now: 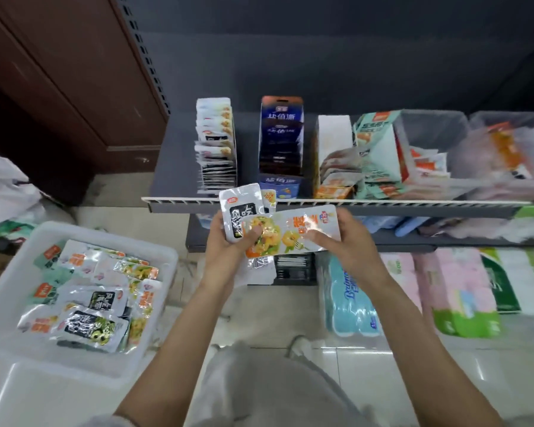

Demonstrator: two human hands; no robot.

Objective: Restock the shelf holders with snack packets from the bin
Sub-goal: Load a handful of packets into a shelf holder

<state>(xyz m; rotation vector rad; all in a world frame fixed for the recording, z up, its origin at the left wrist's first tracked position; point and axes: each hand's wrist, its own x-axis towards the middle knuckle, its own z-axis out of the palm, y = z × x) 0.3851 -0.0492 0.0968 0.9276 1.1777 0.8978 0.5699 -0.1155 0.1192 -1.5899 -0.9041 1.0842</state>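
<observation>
The bin (10,291) at 8 o'clock is translucent white; its packets (90,291) are silver with orange, black and yellow-green prints. At the centre, one held packet (239,211) is silver with a black label, the other packet (293,231) is white with orange letters and yellow food. The shelf (179,155) is dark grey. At 12 o'clock a holder (280,134) is dark blue. At 4 o'clock the tissue packs (349,297) are light blue, pink and green.
</observation>
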